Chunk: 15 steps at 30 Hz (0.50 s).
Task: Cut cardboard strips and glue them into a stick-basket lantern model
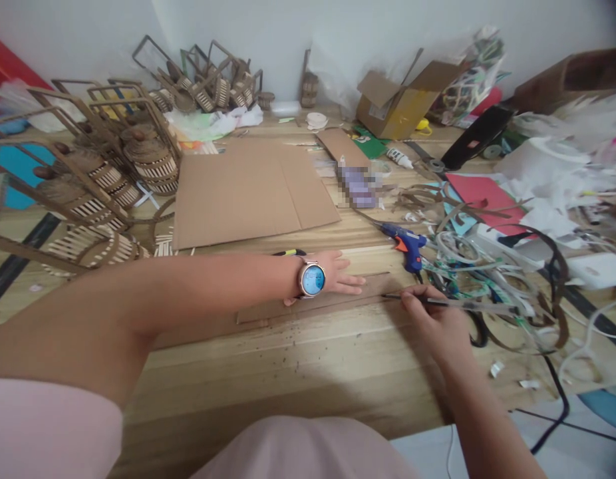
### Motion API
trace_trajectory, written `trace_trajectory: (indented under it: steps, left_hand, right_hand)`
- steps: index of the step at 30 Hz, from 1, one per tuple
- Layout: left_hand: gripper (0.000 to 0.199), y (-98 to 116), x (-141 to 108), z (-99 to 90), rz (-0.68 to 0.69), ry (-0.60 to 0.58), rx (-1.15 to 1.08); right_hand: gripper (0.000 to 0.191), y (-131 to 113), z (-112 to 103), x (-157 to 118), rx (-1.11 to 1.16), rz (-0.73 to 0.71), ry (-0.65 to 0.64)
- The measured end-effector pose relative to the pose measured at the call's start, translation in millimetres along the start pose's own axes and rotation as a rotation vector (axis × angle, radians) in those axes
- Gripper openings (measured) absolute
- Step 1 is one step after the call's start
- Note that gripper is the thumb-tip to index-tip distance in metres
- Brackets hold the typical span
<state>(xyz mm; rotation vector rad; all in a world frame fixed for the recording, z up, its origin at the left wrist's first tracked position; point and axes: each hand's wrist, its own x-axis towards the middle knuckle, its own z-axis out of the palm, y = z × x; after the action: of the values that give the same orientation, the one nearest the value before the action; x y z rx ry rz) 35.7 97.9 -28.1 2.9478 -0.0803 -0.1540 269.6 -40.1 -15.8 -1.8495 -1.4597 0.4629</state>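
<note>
My left hand (339, 274), with a round watch (312, 279) on its wrist, lies flat with fingers spread on a narrow cardboard strip (375, 286). The strip rests on the wooden table, partly hidden under my left hand and forearm. My right hand (435, 322) pinches a slim pen (487, 307) with a clear barrel. Its dark tip is at the strip's right end, just right of my left fingertips. A blue glue gun (412, 247) with an orange trigger lies beyond my right hand. Behind my left forearm is a large cardboard sheet (238, 193).
Several lidded, basket-like pieces with tall handles (151, 156) crowd the left and back. An open cardboard box (408, 100) stands at the back right. Tangled brown strips and cords (487, 266) cover the right side, near a red sheet (487, 199) and white plastic bags (552, 173).
</note>
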Motion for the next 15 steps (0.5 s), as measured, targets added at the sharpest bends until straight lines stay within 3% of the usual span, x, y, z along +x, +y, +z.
trace_trajectory:
  steps: [7,12,13,15]
  left_hand:
    - [0.107,6,-6,-6.3,-0.041,0.036,-0.062]
    - [0.110,10,-9,-9.6,0.027,0.031,-0.066]
    - [0.107,12,-8,-10.2,0.004,0.032,-0.065]
    - [0.095,18,-4,-12.8,-0.189,0.039,-0.091]
  right_hand:
    - [0.026,12,-16,14,-0.161,-0.023,0.068]
    - [0.030,9,-27,12,-0.245,-0.066,0.220]
    - [0.033,7,-25,10,-0.244,-0.074,0.234]
    - [0.036,3,-18,4,-0.222,-0.133,0.163]
